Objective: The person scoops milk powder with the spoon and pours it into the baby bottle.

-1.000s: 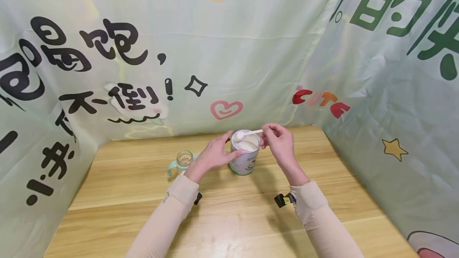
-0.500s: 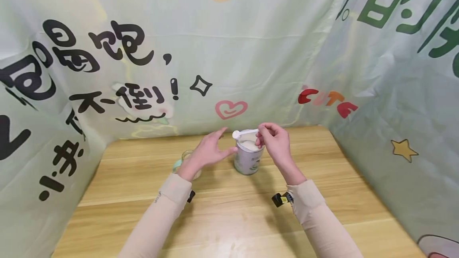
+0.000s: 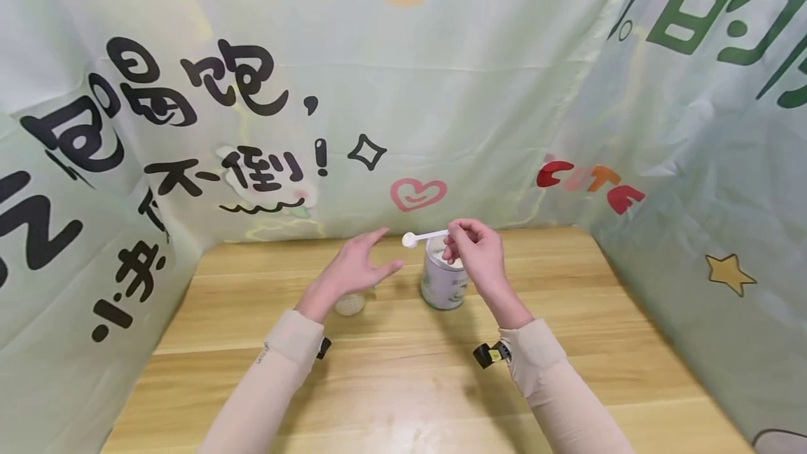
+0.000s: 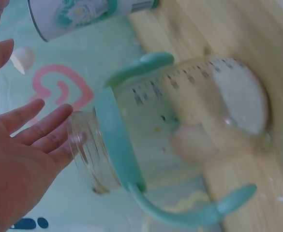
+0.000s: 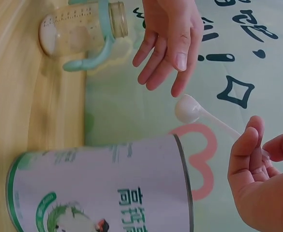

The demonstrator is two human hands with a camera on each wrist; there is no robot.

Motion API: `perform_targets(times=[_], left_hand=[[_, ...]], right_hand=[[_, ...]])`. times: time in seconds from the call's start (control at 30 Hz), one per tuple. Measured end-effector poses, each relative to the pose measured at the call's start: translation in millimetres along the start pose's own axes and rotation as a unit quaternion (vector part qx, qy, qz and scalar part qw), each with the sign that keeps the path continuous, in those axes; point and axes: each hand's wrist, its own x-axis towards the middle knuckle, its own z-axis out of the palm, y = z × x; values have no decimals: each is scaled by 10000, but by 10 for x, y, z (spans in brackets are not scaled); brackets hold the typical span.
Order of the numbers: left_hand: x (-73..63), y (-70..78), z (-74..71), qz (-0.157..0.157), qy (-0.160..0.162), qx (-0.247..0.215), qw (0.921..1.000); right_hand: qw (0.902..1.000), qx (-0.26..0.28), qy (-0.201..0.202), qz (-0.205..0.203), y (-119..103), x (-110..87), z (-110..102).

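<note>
My right hand (image 3: pixel 480 252) pinches the handle end of a white measuring scoop (image 3: pixel 410 239), its bowl heaped with white powder. The scoop is held level, above and left of the open milk powder can (image 3: pixel 444 289), whose powder shows beneath the right fingers. My left hand (image 3: pixel 353 268) is spread, thumb apart, over a clear baby bottle (image 4: pixel 156 140) and hides most of it in the head view. Seen from the left wrist, the bottle stands uncapped, with a mint-green collar and two handles (image 4: pixel 194 217). White powder (image 4: pixel 240 96) lies at its bottom. The left fingertips overlap the bottle's neck there.
Everything stands on a wood-grain table (image 3: pixel 391 384). A printed fabric backdrop (image 3: pixel 479 125) rises close behind the can and along both sides. Small black wrist cameras (image 3: pixel 492 354) sit below each cuff.
The left hand has let go of the can and moved left over the bottle. The right hand has lifted the filled scoop off the can's rim and leftward. The head view has turned left.
</note>
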Motion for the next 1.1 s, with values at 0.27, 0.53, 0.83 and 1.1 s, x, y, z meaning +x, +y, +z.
perform_targets(times=[0.27,0.53,0.83,1.1], left_hand=[[-128,-129,-85,-163,28,28,9999],[-260,-264,-153,-182,167,100,9996],[-413,-394,-166,-395,171,14,9991],[-542,-515,-176,-570,198,-83,9981]], right_hand=[[9998,90,-171,-56,3,-23,123],[9991,75,-395,-158,24,-23,275],[9973,129,-714,-145,55,-67,488],[9962,109,-860,-126,82,-125,637]])
